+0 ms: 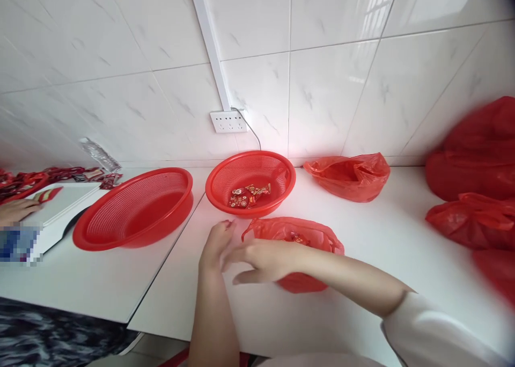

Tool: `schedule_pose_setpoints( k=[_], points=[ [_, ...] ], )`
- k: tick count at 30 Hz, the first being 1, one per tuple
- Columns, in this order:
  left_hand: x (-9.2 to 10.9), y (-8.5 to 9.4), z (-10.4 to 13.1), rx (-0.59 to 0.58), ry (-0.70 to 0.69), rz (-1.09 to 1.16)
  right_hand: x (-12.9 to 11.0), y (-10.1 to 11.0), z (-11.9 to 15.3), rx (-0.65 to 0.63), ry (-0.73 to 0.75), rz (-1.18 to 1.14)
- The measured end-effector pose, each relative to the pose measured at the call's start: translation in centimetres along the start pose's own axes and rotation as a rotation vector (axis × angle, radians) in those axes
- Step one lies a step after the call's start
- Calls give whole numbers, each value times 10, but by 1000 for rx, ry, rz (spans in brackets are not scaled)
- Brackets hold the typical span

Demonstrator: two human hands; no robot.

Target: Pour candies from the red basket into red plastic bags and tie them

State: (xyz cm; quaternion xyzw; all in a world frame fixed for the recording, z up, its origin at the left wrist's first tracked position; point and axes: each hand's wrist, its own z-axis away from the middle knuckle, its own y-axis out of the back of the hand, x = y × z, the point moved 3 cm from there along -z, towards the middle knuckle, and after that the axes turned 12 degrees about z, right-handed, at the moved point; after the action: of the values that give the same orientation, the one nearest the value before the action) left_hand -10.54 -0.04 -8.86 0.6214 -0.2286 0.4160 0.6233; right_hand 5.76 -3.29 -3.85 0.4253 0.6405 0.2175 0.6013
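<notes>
My left hand (218, 244) is raised just in front of the round red basket (251, 212), its fingers curled together near a small pink-red bit; what they hold is too small to name. My right hand (259, 261) reaches across to the left, close beside my left hand, with thumb and fingers apart and nothing visible between them. Small red and gold packets (245, 196) lie in the basket. Partly behind my right hand and forearm is an open red plastic bag (308, 282) with some red packets inside.
A large red basket (139, 238) stands left. Another red bag (362, 187) lies by the wall, and several full red bags (475, 168) sit at the far right. Another person's hand (18, 211) rests on a white tray (64, 211) at the far left, near a clear bottle (100, 155).
</notes>
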Motion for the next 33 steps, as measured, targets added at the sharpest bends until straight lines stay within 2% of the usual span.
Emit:
schedule_pose_setpoints(
  k=[3,5,7,9,11,14,17,23,27,29,30,33],
  points=[
    [4,-7,11,-134,-15,41,-4,18,77,102,-234,224],
    [5,-14,21,-240,-24,62,1,26,122,232,-471,417],
    [4,-18,32,-277,-17,61,5,27,161,303,-689,539],
    [4,-20,40,-264,-11,104,8,22,191,276,-830,515],
    [8,-19,46,-246,-18,217,7,15,210,230,-883,426],
    [17,-15,52,-225,-36,381,4,11,222,264,-892,384],
    [26,-14,55,-228,-52,454,8,8,219,269,-937,464],
    [27,-23,57,-276,-38,455,36,-14,209,51,-1158,608],
    [23,-27,59,-293,-27,452,48,-26,207,-42,-1116,629],
    [25,-25,59,-259,-39,466,50,-23,208,11,-1066,564],
    [28,-23,59,-223,-53,472,49,-17,210,86,-1038,499],
    [44,-12,58,-68,-128,513,44,11,219,413,-926,245]
  ],
)
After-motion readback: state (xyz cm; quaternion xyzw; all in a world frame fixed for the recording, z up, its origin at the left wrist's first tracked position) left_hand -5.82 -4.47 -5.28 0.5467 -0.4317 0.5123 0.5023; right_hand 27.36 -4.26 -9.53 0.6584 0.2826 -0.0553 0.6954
